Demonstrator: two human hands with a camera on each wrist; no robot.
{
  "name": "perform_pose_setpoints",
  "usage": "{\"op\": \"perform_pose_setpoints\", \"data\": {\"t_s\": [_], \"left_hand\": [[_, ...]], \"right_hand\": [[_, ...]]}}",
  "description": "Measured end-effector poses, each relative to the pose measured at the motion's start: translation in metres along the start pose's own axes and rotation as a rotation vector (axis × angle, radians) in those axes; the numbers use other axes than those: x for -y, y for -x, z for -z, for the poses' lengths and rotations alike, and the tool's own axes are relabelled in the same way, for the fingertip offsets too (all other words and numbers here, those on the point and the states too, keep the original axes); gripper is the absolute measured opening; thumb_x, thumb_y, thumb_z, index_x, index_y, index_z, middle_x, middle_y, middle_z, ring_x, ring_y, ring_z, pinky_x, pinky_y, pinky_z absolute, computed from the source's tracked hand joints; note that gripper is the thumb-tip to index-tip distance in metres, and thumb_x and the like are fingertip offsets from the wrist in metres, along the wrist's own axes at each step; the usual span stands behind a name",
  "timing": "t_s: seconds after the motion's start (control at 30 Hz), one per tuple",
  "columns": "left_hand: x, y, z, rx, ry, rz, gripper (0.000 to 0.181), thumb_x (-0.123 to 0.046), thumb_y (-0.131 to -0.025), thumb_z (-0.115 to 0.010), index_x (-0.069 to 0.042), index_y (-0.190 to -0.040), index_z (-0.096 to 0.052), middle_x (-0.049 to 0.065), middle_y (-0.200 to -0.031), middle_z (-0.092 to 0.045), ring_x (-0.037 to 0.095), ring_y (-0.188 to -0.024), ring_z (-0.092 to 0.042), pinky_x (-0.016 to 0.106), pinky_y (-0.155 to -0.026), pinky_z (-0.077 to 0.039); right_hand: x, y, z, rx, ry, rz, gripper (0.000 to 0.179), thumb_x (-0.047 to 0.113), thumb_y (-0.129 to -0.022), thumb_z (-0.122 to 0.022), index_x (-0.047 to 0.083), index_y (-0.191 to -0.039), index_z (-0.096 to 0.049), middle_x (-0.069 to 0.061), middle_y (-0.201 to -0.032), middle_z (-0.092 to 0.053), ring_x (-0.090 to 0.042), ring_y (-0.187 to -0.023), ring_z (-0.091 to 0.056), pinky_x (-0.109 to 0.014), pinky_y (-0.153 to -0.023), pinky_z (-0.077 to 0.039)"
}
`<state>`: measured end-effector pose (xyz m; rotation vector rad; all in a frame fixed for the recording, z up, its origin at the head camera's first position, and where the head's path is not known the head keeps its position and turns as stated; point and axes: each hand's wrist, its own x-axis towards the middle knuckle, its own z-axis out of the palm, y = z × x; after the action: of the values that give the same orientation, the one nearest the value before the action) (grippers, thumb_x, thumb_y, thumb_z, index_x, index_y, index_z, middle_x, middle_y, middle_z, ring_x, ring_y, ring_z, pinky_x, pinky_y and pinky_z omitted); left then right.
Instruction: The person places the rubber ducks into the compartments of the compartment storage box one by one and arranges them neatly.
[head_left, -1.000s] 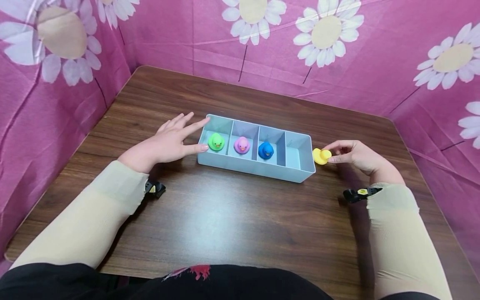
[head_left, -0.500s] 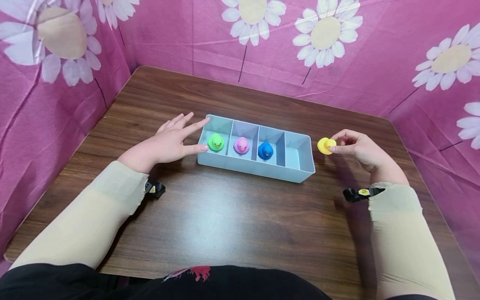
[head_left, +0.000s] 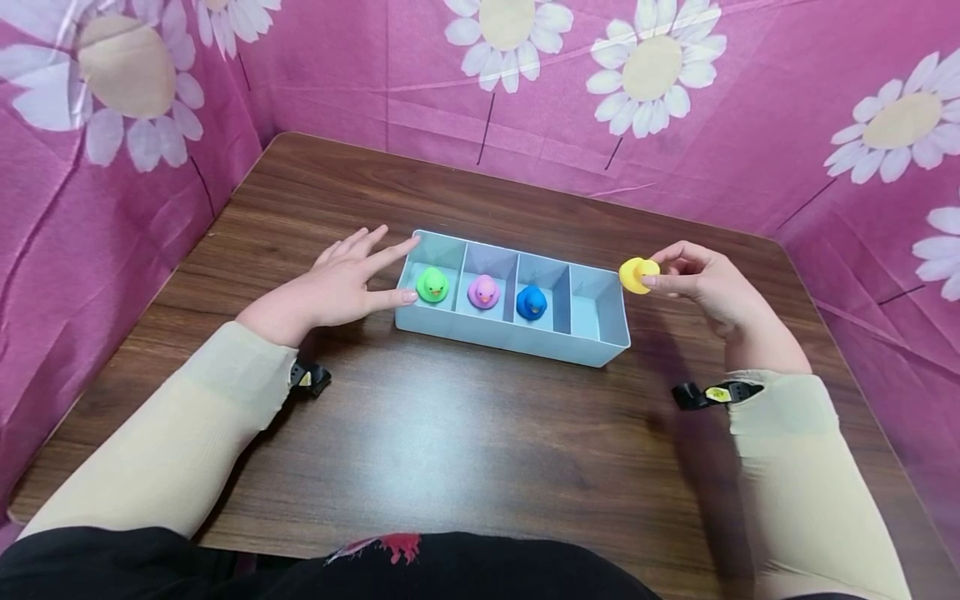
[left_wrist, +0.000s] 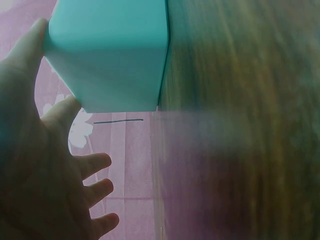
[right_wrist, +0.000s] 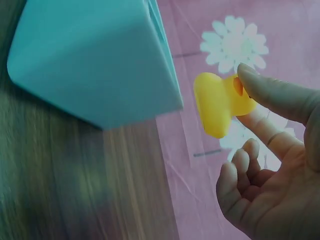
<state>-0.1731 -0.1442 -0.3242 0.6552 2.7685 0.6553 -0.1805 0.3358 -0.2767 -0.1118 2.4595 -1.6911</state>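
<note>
My right hand pinches a yellow rubber duck by its head between thumb and fingers, level with the right end of a pale blue divided box. In the right wrist view the duck hangs in the air just beyond the box wall. From left to right the box's compartments hold a green duck, a pink duck and a blue duck; the rightmost has none. My left hand is spread, its thumb and forefinger touching the box's left end.
The box stands on a brown wood-grain table. Pink cloth printed with white daisies hangs behind the table and along both sides. A dark strap sits at the right wrist, another strap at the left.
The yellow duck has risen in my right hand from beside the box's right end, and has shifted slightly left to the level of its rim. My left hand stays put.
</note>
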Motion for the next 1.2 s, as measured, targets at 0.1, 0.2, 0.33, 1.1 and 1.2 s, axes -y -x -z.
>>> {"op": "perform_pose_setpoints", "data": {"t_s": [0.1, 0.2, 0.33, 1.1, 1.2], "left_hand": [[0.000, 0.000, 0.000, 0.002, 0.004, 0.003, 0.081, -0.075, -0.089, -0.046, -0.047, -0.156, -0.011, 0.010, -0.165, -0.001, 0.037, -0.148, 0.003, 0.061, -0.114, 0.001], [0.000, 0.000, 0.000, 0.004, 0.008, 0.005, 0.081, -0.075, -0.089, -0.046, -0.047, -0.156, -0.011, 0.009, -0.165, 0.000, 0.036, -0.148, 0.004, 0.061, -0.114, 0.001], [0.000, 0.000, 0.001, 0.006, 0.008, 0.006, 0.081, -0.075, -0.089, -0.046, -0.047, -0.156, -0.011, 0.009, -0.165, 0.000, 0.036, -0.148, 0.004, 0.061, -0.114, 0.001], [-0.001, 0.000, 0.001, 0.009, 0.011, 0.008, 0.081, -0.075, -0.089, -0.046, -0.047, -0.157, -0.011, 0.009, -0.165, 0.001, 0.035, -0.148, 0.005, 0.060, -0.115, 0.002], [-0.001, 0.000, 0.001, 0.010, 0.011, 0.010, 0.081, -0.075, -0.089, -0.046, -0.047, -0.157, -0.012, 0.009, -0.165, 0.001, 0.035, -0.148, 0.005, 0.059, -0.115, 0.002]], "right_hand": [[0.005, 0.001, -0.009, 0.026, -0.014, 0.005, 0.020, -0.003, -0.086, -0.074, 0.010, -0.101, -0.073, 0.000, -0.071, -0.051, -0.013, -0.063, -0.047, -0.022, -0.052, -0.041], [0.008, 0.002, -0.017, 0.051, -0.029, -0.006, 0.022, -0.003, -0.086, -0.074, 0.011, -0.102, -0.074, 0.000, -0.074, -0.053, -0.012, -0.063, -0.048, -0.021, -0.051, -0.042], [0.007, 0.003, -0.024, 0.074, -0.023, -0.028, 0.022, 0.000, -0.085, -0.076, 0.012, -0.103, -0.074, -0.001, -0.077, -0.056, -0.012, -0.063, -0.053, -0.021, -0.050, -0.044], [-0.013, 0.006, -0.052, 0.070, 0.116, -0.025, 0.022, 0.011, -0.084, -0.080, 0.006, -0.104, -0.071, -0.002, -0.091, -0.059, -0.018, -0.078, -0.046, -0.025, -0.062, -0.045], [-0.015, 0.006, -0.054, 0.069, 0.124, -0.037, 0.023, 0.011, -0.083, -0.081, 0.007, -0.104, -0.071, -0.001, -0.093, -0.059, -0.017, -0.076, -0.046, -0.024, -0.060, -0.043]]}}
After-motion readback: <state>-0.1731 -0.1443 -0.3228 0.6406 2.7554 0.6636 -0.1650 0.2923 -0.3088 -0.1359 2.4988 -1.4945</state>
